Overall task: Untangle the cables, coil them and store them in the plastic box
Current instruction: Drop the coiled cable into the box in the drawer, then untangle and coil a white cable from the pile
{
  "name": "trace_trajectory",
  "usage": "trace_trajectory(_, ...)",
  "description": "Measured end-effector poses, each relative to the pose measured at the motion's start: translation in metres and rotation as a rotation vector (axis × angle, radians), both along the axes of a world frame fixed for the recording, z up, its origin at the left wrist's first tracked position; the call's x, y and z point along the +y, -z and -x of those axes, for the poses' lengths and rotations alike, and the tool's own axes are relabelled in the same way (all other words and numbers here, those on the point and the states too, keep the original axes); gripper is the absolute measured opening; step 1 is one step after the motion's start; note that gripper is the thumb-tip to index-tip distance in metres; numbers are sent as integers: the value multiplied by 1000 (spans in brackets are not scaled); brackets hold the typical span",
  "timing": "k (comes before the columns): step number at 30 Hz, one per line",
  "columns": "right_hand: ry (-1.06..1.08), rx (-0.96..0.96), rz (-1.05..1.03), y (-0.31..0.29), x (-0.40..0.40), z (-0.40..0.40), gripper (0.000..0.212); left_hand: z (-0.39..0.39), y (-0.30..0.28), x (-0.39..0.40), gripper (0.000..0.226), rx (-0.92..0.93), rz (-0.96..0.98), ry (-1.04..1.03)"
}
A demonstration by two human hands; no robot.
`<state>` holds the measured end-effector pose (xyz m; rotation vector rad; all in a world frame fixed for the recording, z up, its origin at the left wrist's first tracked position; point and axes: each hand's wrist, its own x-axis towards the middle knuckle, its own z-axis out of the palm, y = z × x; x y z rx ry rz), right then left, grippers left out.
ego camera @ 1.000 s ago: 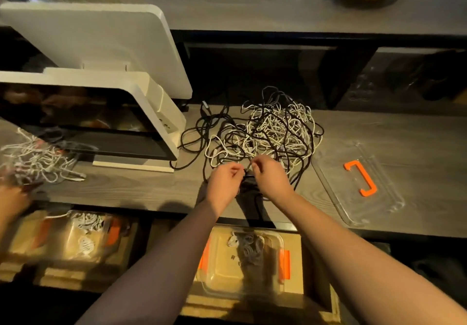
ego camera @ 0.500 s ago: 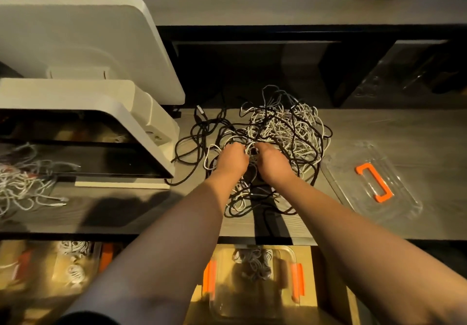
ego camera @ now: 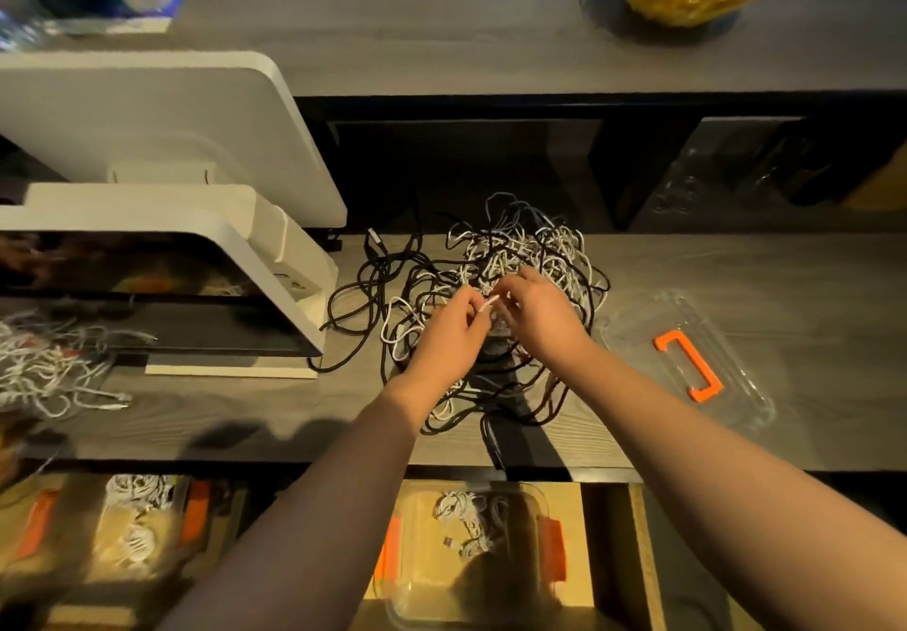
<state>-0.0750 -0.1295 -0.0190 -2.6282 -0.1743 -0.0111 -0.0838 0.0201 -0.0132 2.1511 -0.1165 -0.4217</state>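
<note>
A tangled heap of black and white cables (ego camera: pixel 495 287) is spread over the middle of the grey wood-grain counter (ego camera: pixel 785 277). The heap has no single long axis; loops run every way, with black strands trailing out to the left and toward the near edge. The separate cables cannot be counted.

The end of one white cable (ego camera: pixel 488 305) is lifted out of the heap, pointing up and slightly right. It is pinched in the curled fingers of the left hand (ego camera: pixel 449 336). The right hand (ego camera: pixel 537 316) is held just beside it, its fingers bent inward toward the same cable; whether it actually grips a strand cannot be told. Both forearms are stretched forward from the near edge and converge over the heap, the hands almost touching.

One clear lid (ego camera: pixel 687 355) with an orange handle lies flat on the counter to the right of the heap, its long axis running diagonally from far left to near right.

Two clear plastic boxes with orange latches are seen below the counter edge: one plastic box (ego camera: pixel 471 552) directly under the hands with white coiled cable inside, and a second box (ego camera: pixel 132 527) to the left, also holding white coils.

A second pile of white cables (ego camera: pixel 54 365) lies at the left end of the counter, beside a white machine (ego camera: pixel 162 188).
</note>
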Motion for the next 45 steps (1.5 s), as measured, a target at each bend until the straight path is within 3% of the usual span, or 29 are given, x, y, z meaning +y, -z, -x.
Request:
trace_trajectory(3, 57, -1, -143, -27, -9, 11, 9, 9, -25, -9, 9, -52, 66, -42)
trace_trajectory(7, 162, 65, -538, -62, -23, 26, 18, 19, -61, -22, 8, -174, 15, -31)
trace_trajectory(12, 78, 118, -875, -97, -39, 41, 17, 30, -94, -35, 15, -308, 36, -50)
trace_trajectory(15, 75, 136, -979, -108, -47, 44, 32, 29, -110, -41, 21, -346, 36, -71)
trace_trajectory(23, -20, 113, -1014, -133, -59, 41, 14, 12, -132, -49, 27, -364, 38, -98)
trace_trajectory(30, -118, 7, -701, -151, -61, 29, 13, 0, -134, -29, 33, -309, 50, -235)
trace_trajectory(36, -73, -24, -706, -160, -65, 23, 13, 3, -145, -14, 30, -330, 123, -309)
trace_trajectory(38, -87, 8, -706, -159, -62, 23, 11, 4, -150, -13, 30, -263, 194, -306)
trace_trajectory(41, -74, 47, -674, -150, -62, 24, 12, 7, -152, -5, 40, 23, 481, -268)
trace_trajectory(45, -54, 95, -739, -137, -59, 29, 14, 16, -146, 5, 47, 157, 557, -275)
